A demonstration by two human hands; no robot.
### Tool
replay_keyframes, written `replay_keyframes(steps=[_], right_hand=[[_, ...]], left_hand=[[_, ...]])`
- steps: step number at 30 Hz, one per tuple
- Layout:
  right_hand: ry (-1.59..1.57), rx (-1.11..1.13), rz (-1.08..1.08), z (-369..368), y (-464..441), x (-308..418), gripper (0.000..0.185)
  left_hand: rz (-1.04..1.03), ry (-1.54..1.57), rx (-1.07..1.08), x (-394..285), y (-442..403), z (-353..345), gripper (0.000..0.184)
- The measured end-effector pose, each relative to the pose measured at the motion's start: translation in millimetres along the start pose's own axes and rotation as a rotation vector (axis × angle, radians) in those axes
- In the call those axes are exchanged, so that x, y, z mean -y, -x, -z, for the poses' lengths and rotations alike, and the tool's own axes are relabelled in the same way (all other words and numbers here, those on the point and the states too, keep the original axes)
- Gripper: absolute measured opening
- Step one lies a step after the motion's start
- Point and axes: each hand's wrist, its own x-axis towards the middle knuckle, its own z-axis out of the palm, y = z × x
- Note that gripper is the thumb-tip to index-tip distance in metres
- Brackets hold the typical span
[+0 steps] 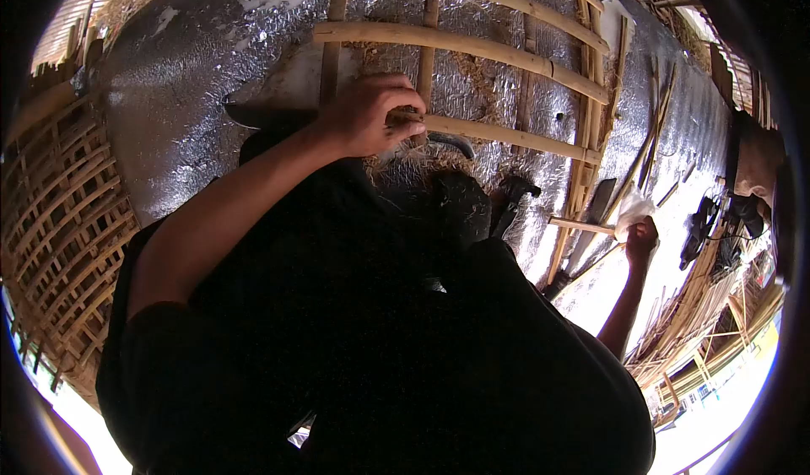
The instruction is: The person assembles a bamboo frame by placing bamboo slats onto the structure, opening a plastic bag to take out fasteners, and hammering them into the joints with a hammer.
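My left hand (371,116) is closed round the left end of a bamboo slat (515,136), the lowest of several crosspieces in a bamboo frame (472,46). Its fingertips pinch near where an upright strip crosses. Over at the right, my right hand (641,240) has its fingers curled on a crumpled, translucent plastic bag (634,211). A short wooden stick (582,225) lies just left of that hand. A long dark blade (600,201) rests close by. Between my knees and the frame are a dark curved piece (452,143) and a black tool (513,197), its kind unclear.
Silvery foil sheeting (177,129) covers the ground, with wood shavings scattered on it. A woven bamboo panel (63,239) stands at left. Bundled bamboo strips (700,306) lie at right, near black cords and gear (717,226). Another person (755,163) is at the right edge.
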Motion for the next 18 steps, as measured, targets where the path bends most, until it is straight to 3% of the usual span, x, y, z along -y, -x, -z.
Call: replay_keyframes(steps=[3, 5, 7, 8, 9, 10, 11, 12, 13, 14, 15, 18], right_hand=[[-0.027, -0.084, -0.135, 24.0, 13.9, 62.5, 0.028], [0.074, -0.203, -0.082, 37.6, 18.6, 73.9, 0.029], [0.111, -0.326, -0.161, 50.8, 16.2, 132.5, 0.028], [-0.041, -0.354, -0.105, 49.8, 14.6, 154.2, 0.023], [-0.108, -0.378, 0.114, 36.5, 8.5, 147.1, 0.023], [-0.229, -0.234, 0.194, 30.5, 7.0, 214.7, 0.02], [-0.406, -0.117, 0.206, 9.2, -1.5, 237.9, 0.018], [-0.869, -0.001, 0.063, -24.6, 0.8, 274.8, 0.019], [-0.895, 0.118, -0.141, -43.3, -0.4, 323.7, 0.019], [-0.725, 0.22, 0.059, -53.8, -5.9, 369.3, 0.021], [-0.787, 0.262, 0.228, -73.0, -12.6, 396.4, 0.022], [-0.756, 0.272, 0.402, -99.4, -29.4, 456.3, 0.021]], left_hand=[[0.094, 0.106, 0.032, 5.2, -1.9, -1.9, 0.013], [0.19, 0.131, 0.048, 9.2, -6.7, 2.6, 0.012], [0.217, 0.081, -0.151, 29.0, -6.2, -9.0, 0.017], [0.19, 0.021, -0.289, 38.1, -6.1, -15.0, 0.02], [0.16, -0.041, -0.427, 41.7, -7.0, -18.2, 0.023], [0.249, -0.089, -0.381, 21.0, -7.5, -6.2, 0.031], [0.171, -0.185, -0.407, 10.7, -7.7, -1.4, 0.032], [0.095, -0.279, -0.434, 3.7, -7.3, 1.3, 0.032], [0.023, -0.373, -0.461, 0.8, -6.5, 1.1, 0.032], [-0.005, -0.299, -0.374, 0.5, -5.5, -0.2, 0.033], [-0.03, -0.227, -0.287, 0.5, -3.6, -0.7, 0.035], [-0.033, -0.17, -0.167, -7.0, 8.3, -1.2, 0.037]])
